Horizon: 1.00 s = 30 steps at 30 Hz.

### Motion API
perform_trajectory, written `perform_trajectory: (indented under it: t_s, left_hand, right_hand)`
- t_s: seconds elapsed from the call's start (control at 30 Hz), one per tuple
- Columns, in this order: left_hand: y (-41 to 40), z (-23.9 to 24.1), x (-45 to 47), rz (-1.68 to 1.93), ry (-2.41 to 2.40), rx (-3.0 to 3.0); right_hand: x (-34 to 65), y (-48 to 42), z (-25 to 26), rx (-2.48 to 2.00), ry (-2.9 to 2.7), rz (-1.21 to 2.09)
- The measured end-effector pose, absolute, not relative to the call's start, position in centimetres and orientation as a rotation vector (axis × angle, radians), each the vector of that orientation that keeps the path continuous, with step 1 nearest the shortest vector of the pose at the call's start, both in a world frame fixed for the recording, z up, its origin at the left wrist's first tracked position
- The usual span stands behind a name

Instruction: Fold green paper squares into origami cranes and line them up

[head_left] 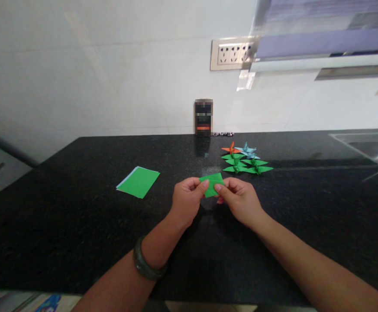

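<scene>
A small folded piece of green origami paper (212, 183) is held up between both hands, just above the dark counter. My left hand (188, 197) pinches its left side, thumb on top. On the opposite side, my right hand (240, 197) grips the lower right part between thumb and fingers. Creases cross the paper's face; its underside is hidden. Beyond my right hand sit several folded paper cranes: green ones (236, 167), an orange one (232, 149) and light blue ones (247, 150). To the left of my left hand lies a stack of square paper (140, 183), green on top.
The black speckled counter (78, 225) runs back to a white tiled wall (111, 78). Against the wall stands a phone-like dark upright object (203, 118) with a beaded strap (224, 134) beside it. A metal sink edge (364, 149) shows at right. Wall sockets (232, 54) are above.
</scene>
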<state>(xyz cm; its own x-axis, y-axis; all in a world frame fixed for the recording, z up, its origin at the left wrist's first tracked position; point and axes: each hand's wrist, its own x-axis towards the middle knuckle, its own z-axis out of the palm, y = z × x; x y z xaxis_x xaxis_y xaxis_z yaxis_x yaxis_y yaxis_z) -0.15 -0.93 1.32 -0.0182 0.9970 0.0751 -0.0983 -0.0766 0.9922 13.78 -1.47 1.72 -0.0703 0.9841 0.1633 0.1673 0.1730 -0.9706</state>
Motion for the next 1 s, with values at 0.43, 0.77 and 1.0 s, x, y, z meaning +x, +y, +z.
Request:
perform_trajectory:
  t_s: [0.43,0.77,1.0]
  left_hand:
    - [-0.8,1.9,0.0,1.208,1.109,0.829]
    - [-0.6,1.7,-0.4,1.142,0.867,0.812]
    - [-0.6,1.2,-0.6,1.042,0.897,0.994]
  right_hand:
    - [14.7,-1.5,1.7,-1.032,-1.783,0.202]
    - [14.6,-1.7,2.1,-0.860,-1.955,0.191]
    - [14.4,-1.3,1.2,-1.150,-1.569,0.713]
